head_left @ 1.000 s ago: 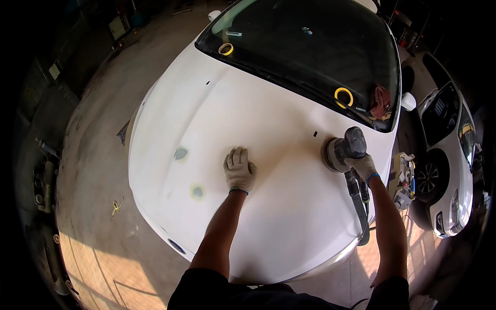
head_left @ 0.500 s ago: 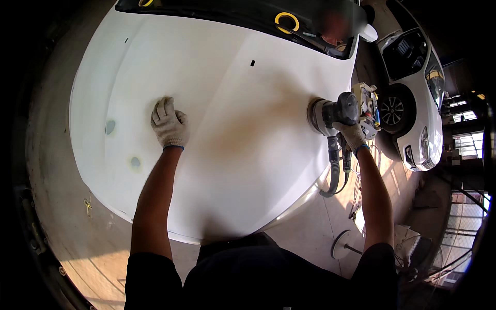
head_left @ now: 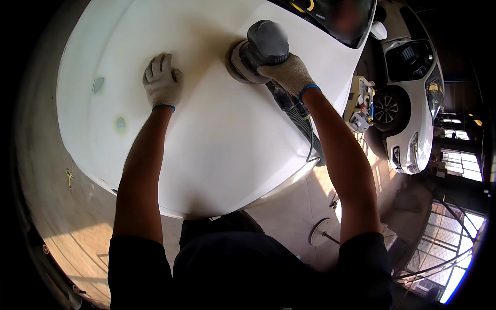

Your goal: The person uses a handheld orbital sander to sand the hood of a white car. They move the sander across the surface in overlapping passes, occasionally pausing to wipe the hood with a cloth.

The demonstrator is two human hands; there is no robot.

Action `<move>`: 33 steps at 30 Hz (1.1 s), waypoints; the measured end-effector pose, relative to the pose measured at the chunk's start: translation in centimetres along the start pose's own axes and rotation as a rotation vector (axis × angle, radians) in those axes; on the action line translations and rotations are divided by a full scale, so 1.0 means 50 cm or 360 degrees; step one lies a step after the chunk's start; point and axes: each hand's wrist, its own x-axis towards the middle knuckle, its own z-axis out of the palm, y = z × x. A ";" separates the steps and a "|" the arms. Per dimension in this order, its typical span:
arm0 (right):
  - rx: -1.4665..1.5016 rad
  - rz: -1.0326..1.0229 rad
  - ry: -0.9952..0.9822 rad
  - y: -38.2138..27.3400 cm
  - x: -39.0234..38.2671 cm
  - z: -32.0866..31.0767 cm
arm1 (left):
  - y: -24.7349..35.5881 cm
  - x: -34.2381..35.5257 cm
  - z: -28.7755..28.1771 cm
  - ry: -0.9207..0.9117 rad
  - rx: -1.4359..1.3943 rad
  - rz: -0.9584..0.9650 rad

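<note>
A white car hood (head_left: pixel 222 160) spreads out in front of me, with two grey-green repair spots, a filler patch (head_left: pixel 120 124) and a second patch (head_left: pixel 98 84), toward its left side. My left hand (head_left: pixel 163 85), in a pale knitted glove, lies palm down on the hood with its fingers loosely stretched. My right hand (head_left: pixel 288 74), gloved the same way, grips a black orbital sander (head_left: pixel 266 44). The sander's round pad rests on the hood's upper middle. From its rear a ribbed hose (head_left: pixel 298 120) runs down over the hood's right edge.
The dark windshield (head_left: pixel 330 23) with yellow tape rolls (head_left: pixel 305 5) lies at the far right of the hood. Beyond stand a cluttered cart (head_left: pixel 360 101) and another white car (head_left: pixel 413 108). A round-based stand (head_left: pixel 320 232) is on the floor at lower right.
The sander in my right hand has swept left from the hood's right edge to its upper middle. My left hand stays on the hood. The view has shifted slightly.
</note>
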 end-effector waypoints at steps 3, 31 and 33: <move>0.0069 0.0136 -0.0057 0.023 -0.034 -0.009 | -0.008 -0.001 -0.005 -0.0019 0.0032 -0.0018; 0.0343 0.0264 0.0140 0.122 -0.149 0.031 | -0.017 -0.008 0.023 -0.0001 0.0152 -0.0049; 0.0206 0.0130 0.0054 0.059 -0.109 0.049 | -0.009 -0.007 0.023 0.0013 0.0088 -0.0041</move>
